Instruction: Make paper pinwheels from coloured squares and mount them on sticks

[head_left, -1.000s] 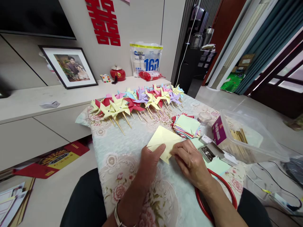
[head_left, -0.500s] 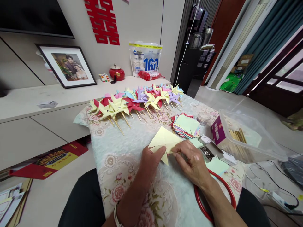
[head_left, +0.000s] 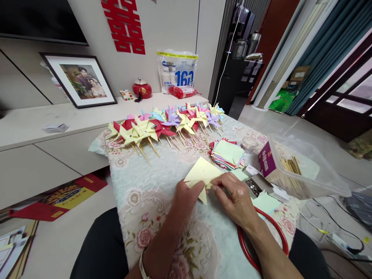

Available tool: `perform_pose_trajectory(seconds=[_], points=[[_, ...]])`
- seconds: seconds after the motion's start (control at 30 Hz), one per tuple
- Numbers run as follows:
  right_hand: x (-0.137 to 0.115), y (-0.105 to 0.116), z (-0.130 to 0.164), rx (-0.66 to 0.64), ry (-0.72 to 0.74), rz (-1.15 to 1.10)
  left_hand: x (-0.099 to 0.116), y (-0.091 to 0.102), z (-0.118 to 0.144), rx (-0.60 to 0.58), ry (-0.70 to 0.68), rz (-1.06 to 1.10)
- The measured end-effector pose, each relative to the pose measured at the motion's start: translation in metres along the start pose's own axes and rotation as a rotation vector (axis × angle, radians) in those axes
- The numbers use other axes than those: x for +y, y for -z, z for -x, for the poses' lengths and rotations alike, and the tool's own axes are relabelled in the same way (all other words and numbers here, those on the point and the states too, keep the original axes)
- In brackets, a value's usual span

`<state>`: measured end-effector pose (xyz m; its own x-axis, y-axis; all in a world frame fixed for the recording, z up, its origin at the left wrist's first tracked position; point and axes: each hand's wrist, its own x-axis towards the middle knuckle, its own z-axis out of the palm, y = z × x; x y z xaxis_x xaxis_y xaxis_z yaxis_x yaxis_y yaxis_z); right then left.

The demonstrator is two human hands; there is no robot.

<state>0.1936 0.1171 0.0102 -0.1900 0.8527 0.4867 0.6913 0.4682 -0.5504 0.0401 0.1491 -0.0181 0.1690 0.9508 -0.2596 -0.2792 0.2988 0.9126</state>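
Between my two hands is a pale yellow sheet of paper (head_left: 200, 168), cut in from its corners. My left hand (head_left: 188, 193) grips its left side, thumb pressed on top. With thumb and fingers, my right hand (head_left: 232, 197) pinches the right part of the same sheet, where a flap bends. My fingers hide the sheet's lower right portion. Beyond it lies a stack of coloured paper squares (head_left: 229, 153), light green on top. Finished paper pinwheels (head_left: 186, 122) on wooden sticks lie in rows at the table's far side.
To the right, a small open box of metal pins (head_left: 254, 186) stands beside a clear plastic bin (head_left: 316, 178) with wooden sticks (head_left: 290, 166). Red-handled scissors, seen as a red loop (head_left: 280, 232), lie under my right forearm. A round clear container (head_left: 249, 144) stands behind.
Both hands stay almost in place on the yellow paper. The flap at my right fingers has shifted slightly, and the whole view has moved a little.
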Motion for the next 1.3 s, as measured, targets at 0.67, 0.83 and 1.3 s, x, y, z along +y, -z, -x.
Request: perform_pose_trajectory(seconds=[0.67,0.83,1.3], points=[[0.0043,-0.0035,0.0021,0.051,-0.093,0.009,0.0086,-0.0068,0.0044,0.043,0.022,-0.038],[0.006,-0.0044,0.0028,0.035,-0.112,-0.012,0.0078,-0.0059,0.0037,0.013,0.035,-0.021],[0.0017,-0.0026,-0.0003,0.006,0.007,-0.128,0.0054,-0.0038,0.0047,0.001,0.029,0.139]])
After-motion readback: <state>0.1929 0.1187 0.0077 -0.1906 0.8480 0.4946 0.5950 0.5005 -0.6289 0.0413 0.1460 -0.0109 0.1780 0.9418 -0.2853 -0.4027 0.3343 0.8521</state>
